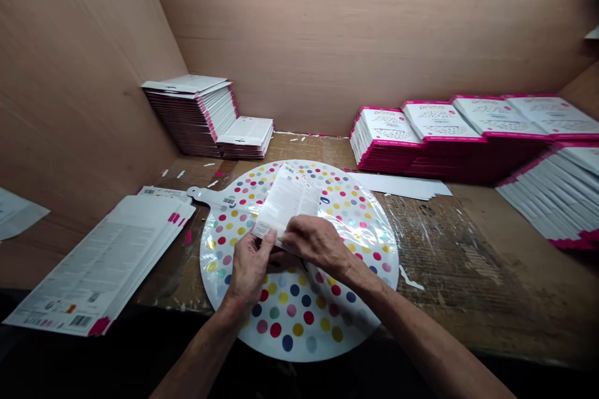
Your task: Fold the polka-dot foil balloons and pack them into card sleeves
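Note:
A white printed paper sheet (281, 196), with small text and a fold down it, is held over a large round foil balloon (299, 321) covered in coloured dots. My left hand (253, 262) pinches the sheet's lower left corner between thumb and fingers. At its lower edge, my right hand (318, 243) is closed with bent fingers on the paper; the fingertips are partly hidden. The balloon lies flat on the cardboard-covered table, its tail pointing to the upper left. Part of it overhangs the front edge.
On the left lies a pile of printed sheets (100, 255). Stacks of folded white packets (189, 115) stand at the back left. Pink-edged packets (430, 131) fill the back right, with more packets (561, 193) at the right. Wooden panels (365, 31) enclose the table; paper scraps (410, 278) lie about.

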{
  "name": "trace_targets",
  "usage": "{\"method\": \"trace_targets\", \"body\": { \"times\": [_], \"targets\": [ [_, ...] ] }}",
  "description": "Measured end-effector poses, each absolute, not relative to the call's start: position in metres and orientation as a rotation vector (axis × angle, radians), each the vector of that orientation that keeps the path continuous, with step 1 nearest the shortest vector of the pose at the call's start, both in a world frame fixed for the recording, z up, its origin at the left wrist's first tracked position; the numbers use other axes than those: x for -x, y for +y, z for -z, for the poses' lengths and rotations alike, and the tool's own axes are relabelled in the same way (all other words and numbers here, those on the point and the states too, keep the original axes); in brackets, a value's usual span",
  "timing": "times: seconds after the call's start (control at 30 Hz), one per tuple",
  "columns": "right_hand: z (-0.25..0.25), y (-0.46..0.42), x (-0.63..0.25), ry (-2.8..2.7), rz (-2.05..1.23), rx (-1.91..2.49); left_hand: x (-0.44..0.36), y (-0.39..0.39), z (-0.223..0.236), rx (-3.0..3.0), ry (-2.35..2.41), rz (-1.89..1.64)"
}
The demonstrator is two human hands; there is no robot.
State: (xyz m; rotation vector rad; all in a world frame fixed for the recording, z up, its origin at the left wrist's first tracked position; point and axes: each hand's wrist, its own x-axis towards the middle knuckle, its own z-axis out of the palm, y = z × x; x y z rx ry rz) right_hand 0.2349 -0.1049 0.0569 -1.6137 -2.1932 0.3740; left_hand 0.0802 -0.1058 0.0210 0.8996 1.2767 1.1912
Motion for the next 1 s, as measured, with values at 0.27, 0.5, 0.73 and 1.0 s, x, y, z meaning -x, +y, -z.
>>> {"method": "trace_targets", "body": {
  "times": [0.27,0.5,0.73,1.0],
  "targets": [
    [-0.014,-0.157,-0.204,-2.259,-0.842,1.069,-0.044,0.043,-0.061,-0.776,1.325,-1.322],
    [0.002,-0.157,-0.208,-2.249,-0.754,1.073,-0.027,0.125,-0.079,-0.923,1.509,-1.262],
    [-0.038,-0.091,-0.183,-2.309,-0.520,1.452,0.022,-0.048,-0.050,-1.775,2.312,-0.350],
    [-0.079,-0.005,-0.045,-2.569,-0.426,1.794,0.024,-0.105,-0.044,-1.741,2.231,-0.055]
  ]
}}
